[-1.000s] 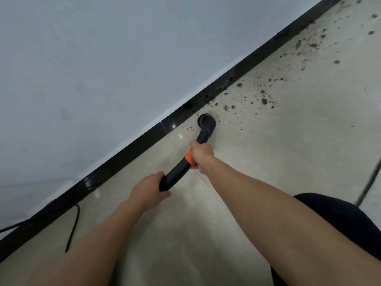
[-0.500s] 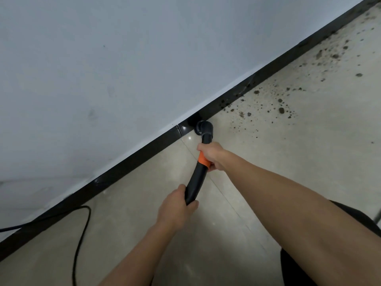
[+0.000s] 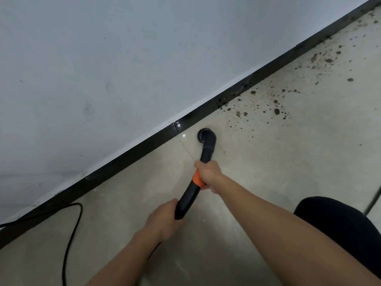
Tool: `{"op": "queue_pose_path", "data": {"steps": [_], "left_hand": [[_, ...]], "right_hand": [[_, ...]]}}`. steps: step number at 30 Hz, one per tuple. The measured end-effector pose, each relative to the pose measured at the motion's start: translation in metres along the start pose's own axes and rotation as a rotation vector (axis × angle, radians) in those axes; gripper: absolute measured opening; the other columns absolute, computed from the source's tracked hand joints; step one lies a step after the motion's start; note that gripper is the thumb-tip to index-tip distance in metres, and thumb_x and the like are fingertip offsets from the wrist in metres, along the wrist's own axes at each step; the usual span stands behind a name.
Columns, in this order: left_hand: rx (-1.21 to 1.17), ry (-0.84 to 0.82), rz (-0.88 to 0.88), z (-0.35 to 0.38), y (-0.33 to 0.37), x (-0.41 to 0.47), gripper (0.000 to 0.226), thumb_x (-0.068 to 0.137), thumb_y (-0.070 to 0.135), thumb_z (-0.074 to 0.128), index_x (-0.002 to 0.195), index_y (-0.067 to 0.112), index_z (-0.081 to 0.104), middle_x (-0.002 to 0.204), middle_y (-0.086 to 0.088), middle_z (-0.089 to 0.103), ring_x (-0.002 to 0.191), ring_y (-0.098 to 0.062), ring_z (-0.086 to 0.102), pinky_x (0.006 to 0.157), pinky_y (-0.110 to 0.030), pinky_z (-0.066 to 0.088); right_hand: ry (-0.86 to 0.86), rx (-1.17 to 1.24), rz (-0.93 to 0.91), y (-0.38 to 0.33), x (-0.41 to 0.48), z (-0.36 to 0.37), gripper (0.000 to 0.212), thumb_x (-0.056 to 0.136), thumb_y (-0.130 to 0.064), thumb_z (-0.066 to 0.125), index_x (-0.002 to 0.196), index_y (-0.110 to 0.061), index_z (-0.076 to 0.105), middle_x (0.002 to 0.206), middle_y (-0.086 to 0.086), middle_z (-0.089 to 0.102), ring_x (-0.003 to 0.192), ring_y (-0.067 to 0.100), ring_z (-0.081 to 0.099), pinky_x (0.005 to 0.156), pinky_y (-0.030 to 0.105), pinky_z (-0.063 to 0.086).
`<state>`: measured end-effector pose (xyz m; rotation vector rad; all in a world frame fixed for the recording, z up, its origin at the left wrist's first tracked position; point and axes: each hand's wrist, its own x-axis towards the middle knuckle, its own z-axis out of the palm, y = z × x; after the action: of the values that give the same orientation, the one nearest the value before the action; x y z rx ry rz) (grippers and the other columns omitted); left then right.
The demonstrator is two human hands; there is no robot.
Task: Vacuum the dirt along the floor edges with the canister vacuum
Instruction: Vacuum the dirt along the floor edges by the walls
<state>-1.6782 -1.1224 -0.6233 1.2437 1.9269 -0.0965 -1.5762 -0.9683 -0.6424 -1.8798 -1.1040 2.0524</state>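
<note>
Along the lower left, entry one: a black power cord [image 3: 72, 234] lies looped on the tiled floor [image 3: 268, 182], just beside the black skirting [image 3: 127, 156] that runs up to the right under the pale wall [image 3: 123, 58].

Entry two: my left hand [image 3: 165, 218], fingers curled round the rear end of the black vacuum wand [image 3: 188, 201], gripping it.

Entry three: my right hand [image 3: 209, 172], fingers wrapped round the wand at its orange collar [image 3: 196, 179], steering.

Entry four: the round nozzle [image 3: 206, 137], face down on the tile, near the skirting but clear of it, just right of the skirting joint. Change noted: half a second ago the nozzle was pushed right up against the skirting at that joint. It has since come back off the edge and a little to the right. I read this as one in-and-out stroke finished, with the tile around the nozzle looking clean.

Entry five: loose dirt [image 3: 276, 110], crumbs and fine specks, scattered to the right of the nozzle and on along the skirting to the upper right corner. Most of the edge is still to be vacuumed, so the strokes should carry on rightward.

Entry six: a dark-clothed knee [image 3: 340, 219] at the lower right. The canister itself is out of view.
</note>
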Motion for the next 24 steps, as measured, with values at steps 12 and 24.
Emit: {"op": "queue_pose_path", "data": {"steps": [12, 24], "left_hand": [[0.390, -0.031, 0.075, -0.014, -0.026, 0.006, 0.031, 0.077, 0.028, 0.060, 0.106, 0.024, 0.051, 0.102, 0.002, 0.058, 0.095, -0.021, 0.054, 0.070, -0.031, 0.035], [0.331, 0.016, -0.001, -0.035, -0.002, 0.019, 0.023, 0.078, 0.027, 0.063, 0.094, 0.031, 0.047, 0.089, 0.005, 0.057, 0.079, -0.015, 0.054, 0.064, -0.028, 0.038]], "right_hand": [[0.317, 0.381, 0.135, 0.066, -0.040, 0.019, 0.032, 0.095, -0.033, 0.057, 0.108, -0.004, 0.054, 0.087, 0.005, 0.058, 0.084, 0.025, 0.058, 0.079, 0.035, 0.048], [0.177, 0.373, 0.150, 0.028, -0.022, 0.005, 0.031, 0.095, -0.035, 0.054, 0.115, -0.011, 0.050, 0.088, 0.002, 0.056, 0.078, 0.019, 0.056, 0.078, 0.038, 0.055]]}}
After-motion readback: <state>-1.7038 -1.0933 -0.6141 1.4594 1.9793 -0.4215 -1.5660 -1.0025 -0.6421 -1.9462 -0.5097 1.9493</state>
